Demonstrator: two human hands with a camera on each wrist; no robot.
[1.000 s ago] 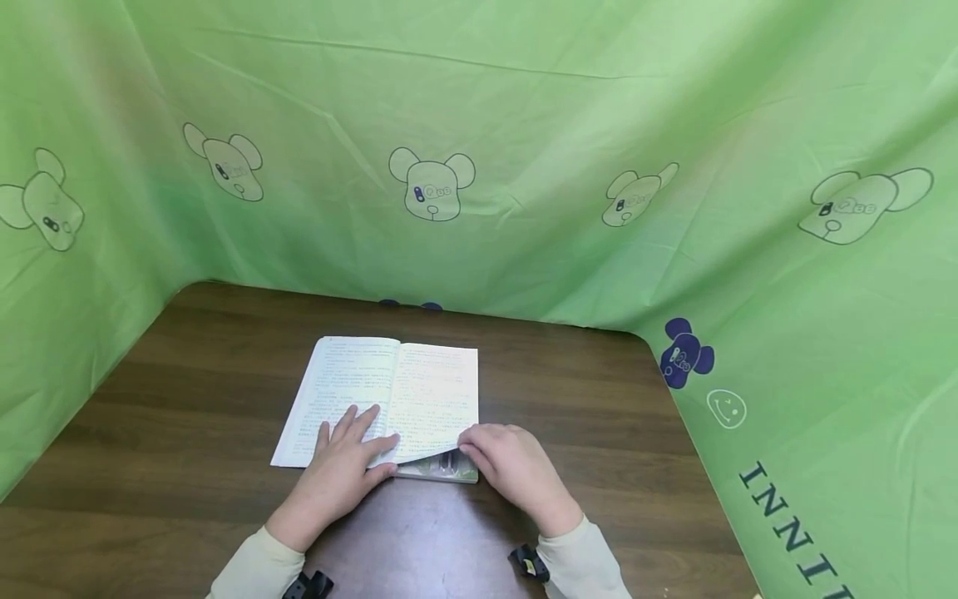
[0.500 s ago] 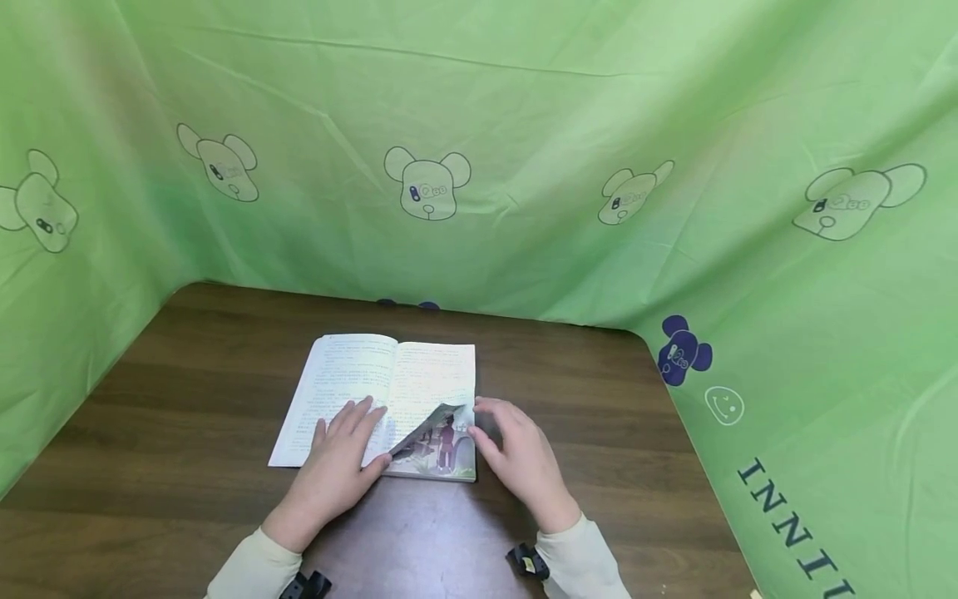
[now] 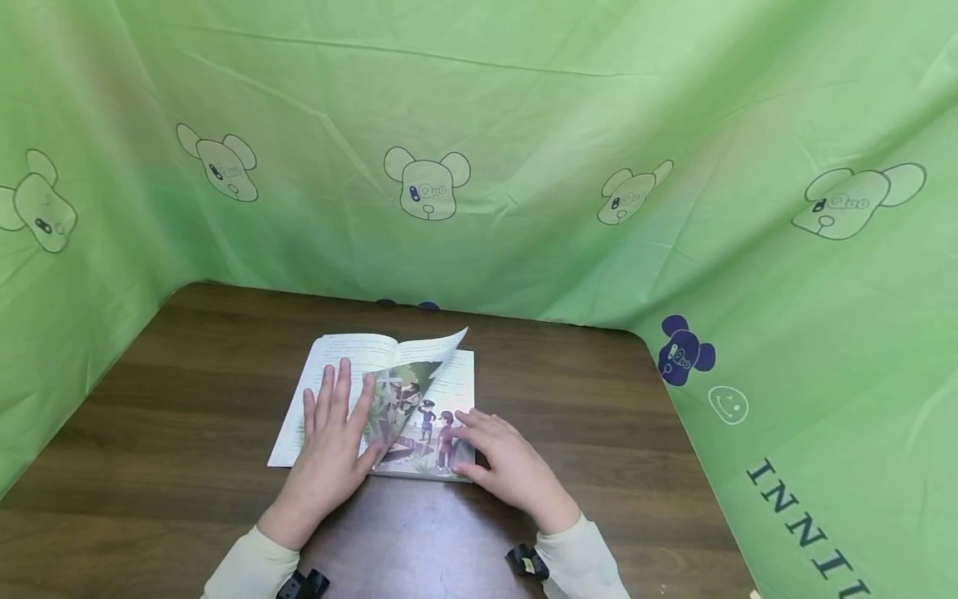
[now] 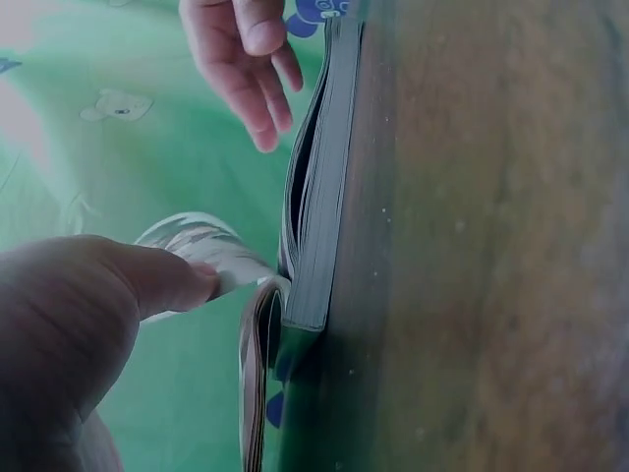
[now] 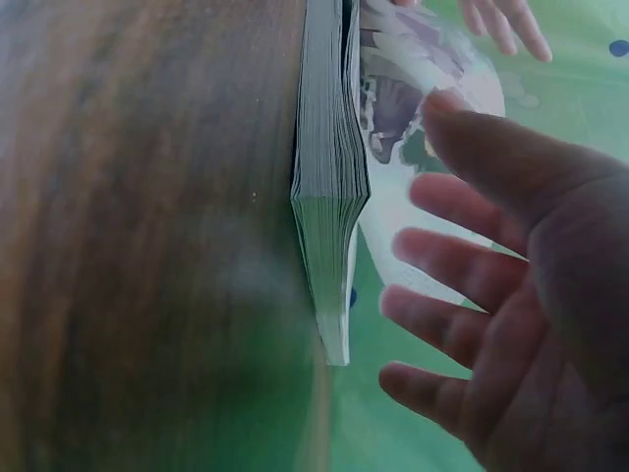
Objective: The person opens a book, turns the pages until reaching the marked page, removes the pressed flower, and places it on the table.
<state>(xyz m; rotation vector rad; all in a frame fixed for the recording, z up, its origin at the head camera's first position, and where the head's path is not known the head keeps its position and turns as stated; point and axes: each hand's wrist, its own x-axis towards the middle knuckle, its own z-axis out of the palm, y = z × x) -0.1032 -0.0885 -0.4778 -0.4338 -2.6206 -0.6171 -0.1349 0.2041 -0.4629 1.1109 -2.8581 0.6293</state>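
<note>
An open book [image 3: 452,374] lies on the table, with small print on its left page and a coloured picture of figures low on its right side. One leaf [image 3: 400,399] stands partly lifted and curls over toward the left, its upper corner raised. My left hand [image 3: 325,449] is spread over the left page with straight fingers, its index finger and thumb against the curling leaf. In the left wrist view the thumb [image 4: 157,280] touches the bent paper. My right hand [image 3: 512,466] hovers at the book's lower right edge, fingers loosely extended, holding nothing.
The dark wooden table [image 3: 599,416] extends around the book. A green curtain [image 3: 524,249] with printed bear heads hangs along its back and sides. Each wrist carries a small black camera, such as the right one [image 3: 527,563].
The leaf's lower right corner has lifted and swung up and left, uncovering the picture beneath. My right hand has let go of it. My left fingers have moved up and stretched out against it.
</note>
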